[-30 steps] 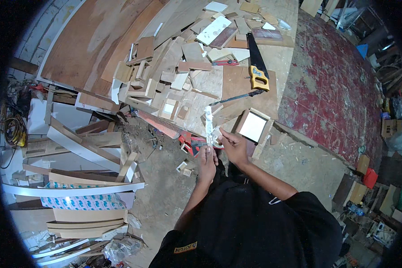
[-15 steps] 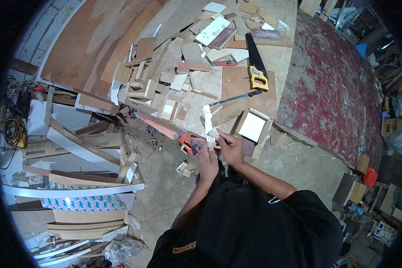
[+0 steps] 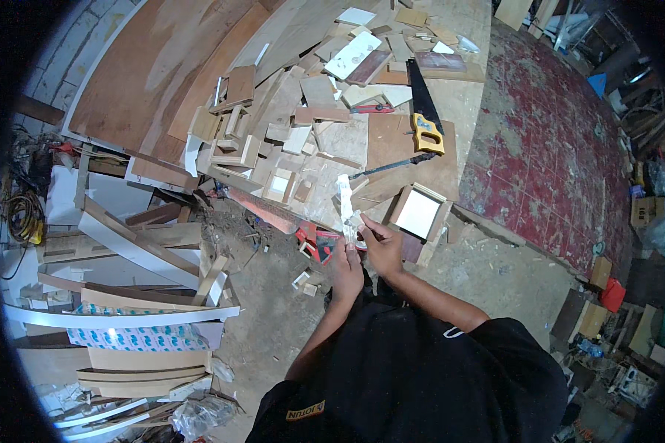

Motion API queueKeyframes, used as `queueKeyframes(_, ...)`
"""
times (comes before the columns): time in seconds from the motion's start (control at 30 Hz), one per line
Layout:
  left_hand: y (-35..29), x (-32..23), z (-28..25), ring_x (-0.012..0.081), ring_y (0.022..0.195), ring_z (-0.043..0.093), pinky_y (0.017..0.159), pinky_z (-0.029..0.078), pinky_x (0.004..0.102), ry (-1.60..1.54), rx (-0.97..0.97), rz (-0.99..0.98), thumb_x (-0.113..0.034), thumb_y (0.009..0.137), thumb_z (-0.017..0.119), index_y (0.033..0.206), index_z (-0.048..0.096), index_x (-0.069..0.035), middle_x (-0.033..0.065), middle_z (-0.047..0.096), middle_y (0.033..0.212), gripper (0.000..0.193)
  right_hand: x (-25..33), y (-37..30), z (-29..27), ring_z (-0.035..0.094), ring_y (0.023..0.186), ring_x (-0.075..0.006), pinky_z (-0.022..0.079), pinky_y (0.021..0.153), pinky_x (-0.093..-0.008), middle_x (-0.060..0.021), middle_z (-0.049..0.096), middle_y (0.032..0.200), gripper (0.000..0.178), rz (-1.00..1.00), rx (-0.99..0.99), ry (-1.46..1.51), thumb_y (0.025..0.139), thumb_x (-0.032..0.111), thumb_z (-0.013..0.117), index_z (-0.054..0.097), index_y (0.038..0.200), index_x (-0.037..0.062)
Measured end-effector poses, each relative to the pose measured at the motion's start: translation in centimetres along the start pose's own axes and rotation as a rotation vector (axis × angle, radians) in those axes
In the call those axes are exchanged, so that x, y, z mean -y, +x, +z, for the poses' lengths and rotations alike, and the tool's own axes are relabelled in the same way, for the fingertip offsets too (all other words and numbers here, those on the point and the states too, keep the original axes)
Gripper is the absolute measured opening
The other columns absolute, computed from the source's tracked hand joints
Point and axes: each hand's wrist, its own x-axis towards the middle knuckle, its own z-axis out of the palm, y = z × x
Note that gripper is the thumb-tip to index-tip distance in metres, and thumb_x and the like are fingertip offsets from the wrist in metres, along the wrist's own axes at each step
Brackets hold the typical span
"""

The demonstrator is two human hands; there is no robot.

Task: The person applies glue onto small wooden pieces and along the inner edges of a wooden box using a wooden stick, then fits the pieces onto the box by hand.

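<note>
In front of my body, both hands meet at a narrow, white, crumpled-looking strip [image 3: 344, 198] that stands out toward the bench. What it is made of, I cannot make out. My left hand [image 3: 346, 275] is closed round its near end. Thumb and fingers of my right hand [image 3: 383, 249] pinch it from the side, a little farther up. Just to the right of my right hand, a small wooden frame with a white panel [image 3: 418, 210] lies on the bench. Beyond the strip, a dark slim bar [image 3: 395, 163] points toward a handsaw with a yellow handle [image 3: 427, 134].
Wood offcuts [image 3: 321, 114] cover much of the workbench [image 3: 462, 111], with red-handled pliers or a similar tool [image 3: 373, 108] among them. A red tool [image 3: 314, 242] is below the bench edge. Curved boards [image 3: 133, 317] are stacked at left. Red flooring [image 3: 532, 148] lies at right.
My hands and the white strip stay nearly in place, with only a very slight shift of the whole view. Nothing has been let go or picked up.
</note>
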Motion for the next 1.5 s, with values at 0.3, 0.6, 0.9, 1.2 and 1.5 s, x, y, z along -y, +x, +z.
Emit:
queueKeyframes(0.3, 0.4, -0.4, -0.1, 0.0238, 0.059, 0.051, 0.057, 0.041, 0.0344, 0.188, -0.084, 0.147, -0.010, 0.091, 0.041, 0.094, 0.050, 0.002, 0.0115, 0.050, 0.067, 0.016, 1.5, 0.2, -0.1, 0.056, 0.072, -0.0058, 0.046, 0.066, -0.0200, -0.0034, 0.065, 0.083, 0.028, 0.034, -0.060, 0.017, 0.085, 0.004, 0.059, 0.060, 0.113, -0.0007)
queueKeyframes(0.6, -0.9, 0.3, 0.2, 0.0420, 0.070, 0.056, 0.058, 0.042, 0.0474, 0.411, -0.012, 0.192, -0.013, 0.090, 0.045, 0.096, 0.051, 0.000, 0.0231, 0.056, 0.072, 0.016, 1.4, 2.1, -0.9, 0.058, 0.073, -0.0075, 0.048, 0.068, -0.0214, -0.0070, 0.065, 0.087, 0.028, 0.036, -0.115, 0.002, 0.086, 0.001, 0.057, 0.060, 0.113, -0.0010)
queueKeyframes(0.9, -2.2, 0.8, 0.7, 0.0396, 0.071, 0.056, 0.060, 0.042, 0.0457, 0.426, 0.013, 0.137, -0.013, 0.091, 0.044, 0.098, 0.049, 0.001, 0.0229, 0.055, 0.076, 0.016, 2.0, 4.3, -1.7, 0.059, 0.070, -0.0083, 0.049, 0.065, -0.0214, -0.0061, 0.065, 0.085, 0.028, -0.010, -0.145, -0.001, 0.086, 0.003, 0.057, 0.060, 0.113, 0.0004)
queueKeyframes(1.2, -1.6, 3.1, 0.0, 0.0058, 0.055, 0.038, 0.049, 0.033, 0.0217, -0.076, 0.029, 0.009, -0.022, 0.096, 0.039, 0.090, 0.049, -0.005, -0.0026, 0.042, 0.067, 0.021, 1.1, 3.2, -2.9, 0.059, 0.075, -0.0095, 0.049, 0.070, -0.0217, -0.0074, 0.065, 0.091, 0.028, 0.042, 0.022, 0.238, 0.085, 0.000, 0.056, 0.060, 0.114, -0.0004)
queueKeyframes(1.5, -2.2, 3.7, -0.8, 0.0032, 0.056, 0.036, 0.048, 0.030, 0.0178, -0.272, 0.055, -0.077, -0.022, 0.097, 0.036, 0.083, 0.044, -0.007, -0.0039, 0.039, 0.066, 0.022, 2.4, 2.4, -3.3, 0.059, 0.076, -0.0093, 0.048, 0.071, -0.0210, -0.0061, 0.065, 0.093, 0.029, 0.072, 0.123, 0.258, 0.085, 0.000, 0.057, 0.059, 0.114, -0.0020)
